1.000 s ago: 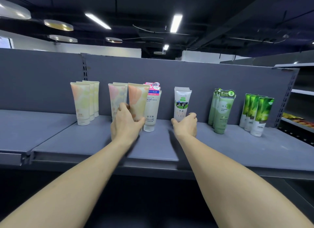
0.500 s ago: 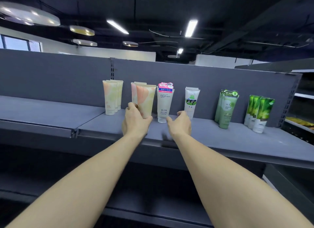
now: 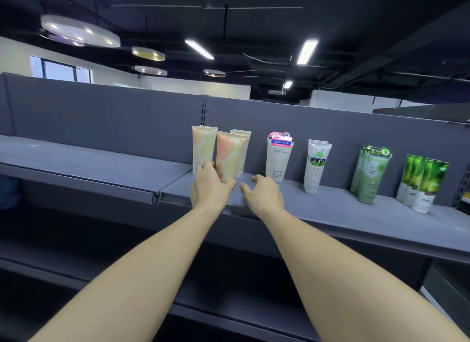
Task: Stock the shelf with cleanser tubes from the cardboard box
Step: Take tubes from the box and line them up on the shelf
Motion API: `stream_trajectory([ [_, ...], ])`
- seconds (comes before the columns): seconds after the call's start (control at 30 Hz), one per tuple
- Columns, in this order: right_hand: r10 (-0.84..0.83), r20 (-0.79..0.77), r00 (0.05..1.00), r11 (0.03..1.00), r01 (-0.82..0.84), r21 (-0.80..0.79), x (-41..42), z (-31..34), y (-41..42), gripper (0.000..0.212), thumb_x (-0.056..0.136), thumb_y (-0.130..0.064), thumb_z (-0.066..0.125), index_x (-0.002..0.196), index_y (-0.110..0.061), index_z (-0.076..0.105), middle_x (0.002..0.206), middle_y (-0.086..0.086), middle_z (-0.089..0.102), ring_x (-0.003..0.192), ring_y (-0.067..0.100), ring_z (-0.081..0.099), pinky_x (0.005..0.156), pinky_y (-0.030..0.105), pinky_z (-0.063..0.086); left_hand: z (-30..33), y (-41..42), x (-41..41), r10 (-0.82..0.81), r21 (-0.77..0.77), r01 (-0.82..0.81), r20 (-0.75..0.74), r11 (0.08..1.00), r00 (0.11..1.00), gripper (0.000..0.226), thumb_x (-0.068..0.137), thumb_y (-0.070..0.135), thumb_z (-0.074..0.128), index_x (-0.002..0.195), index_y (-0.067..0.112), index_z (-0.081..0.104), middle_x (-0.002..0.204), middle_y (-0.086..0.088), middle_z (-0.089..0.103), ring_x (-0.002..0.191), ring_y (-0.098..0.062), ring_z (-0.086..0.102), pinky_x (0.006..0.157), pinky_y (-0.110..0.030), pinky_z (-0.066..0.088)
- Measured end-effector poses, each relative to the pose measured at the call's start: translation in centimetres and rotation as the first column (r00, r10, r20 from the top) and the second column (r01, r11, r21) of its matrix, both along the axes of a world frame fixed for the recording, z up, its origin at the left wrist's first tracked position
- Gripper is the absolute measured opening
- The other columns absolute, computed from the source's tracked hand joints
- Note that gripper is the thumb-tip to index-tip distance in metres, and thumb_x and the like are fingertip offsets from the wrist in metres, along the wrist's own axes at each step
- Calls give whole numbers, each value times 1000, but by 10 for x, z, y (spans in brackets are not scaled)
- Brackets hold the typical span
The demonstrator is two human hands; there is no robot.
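My left hand (image 3: 211,189) grips the base of a peach-and-cream cleanser tube (image 3: 229,154) that stands upright on the grey shelf (image 3: 330,209). Behind it are more cream tubes (image 3: 243,143), and to its left a pale yellow-and-peach row (image 3: 202,148). My right hand (image 3: 264,194) hovers just to the right with fingers spread, holding nothing. Further right stand a white tube with a pink top (image 3: 278,158), a white tube with a green picture (image 3: 316,163), pale green tubes (image 3: 371,173) and bright green tubes (image 3: 422,181). The cardboard box is out of view.
The shelf has a grey back panel (image 3: 114,117) and a bare left section (image 3: 89,161). A lower shelf (image 3: 241,313) lies below in shadow. Another shelving unit (image 3: 432,112) stands at the far right.
The view has swung left, so the tubes now sit further right. My left hand still holds the peach tube. My right hand has left the white tube and opened beside the left hand.
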State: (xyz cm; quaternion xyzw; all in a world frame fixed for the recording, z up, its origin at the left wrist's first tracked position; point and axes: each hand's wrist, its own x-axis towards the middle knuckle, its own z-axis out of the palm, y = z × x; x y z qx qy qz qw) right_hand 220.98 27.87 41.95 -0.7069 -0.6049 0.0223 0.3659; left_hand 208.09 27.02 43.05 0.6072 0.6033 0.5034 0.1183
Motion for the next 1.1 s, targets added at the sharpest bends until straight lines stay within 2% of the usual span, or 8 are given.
stream_trajectory([
  [0.27,-66,-14,998,998,66,-7,-36,1,39,45,97,-40,51,135,-18,52,133,5,53,118,25,53,87,38,48,-1,50,-37,-64,0,65,44,998,997,47,78,33,74,115,17,49,112,2,53,94,-20,57,67,-31,40],
  [0.43,-97,-17,995,995,97,-15,-48,-2,63,41,97,-39,50,135,-23,53,132,4,53,118,25,53,86,36,47,-5,81,-45,-94,4,94,8,996,996,42,81,34,71,112,17,50,112,0,53,93,-24,59,68,-32,43],
  [0.63,-138,-9,990,990,138,-20,-57,-5,89,41,98,-37,47,135,-22,53,131,5,54,115,26,54,87,38,50,-13,115,-65,-80,4,80,31,997,996,35,88,30,63,114,15,46,113,-3,51,93,-29,61,70,-37,49],
  [0.8,-131,4,991,991,131,-9,-70,-7,113,41,97,-34,46,135,-20,54,128,6,56,114,26,54,84,34,48,-15,145,-85,-56,-17,56,21,998,998,33,88,30,63,111,13,46,111,-5,50,89,-30,59,65,-35,43],
  [1.1,-158,4,987,987,158,12,-81,-9,147,41,97,-34,47,136,-21,54,134,4,57,121,26,53,83,32,42,-16,179,-90,-127,-18,127,-12,992,992,45,84,33,71,113,11,45,112,-6,51,95,-30,60,67,-37,44],
])
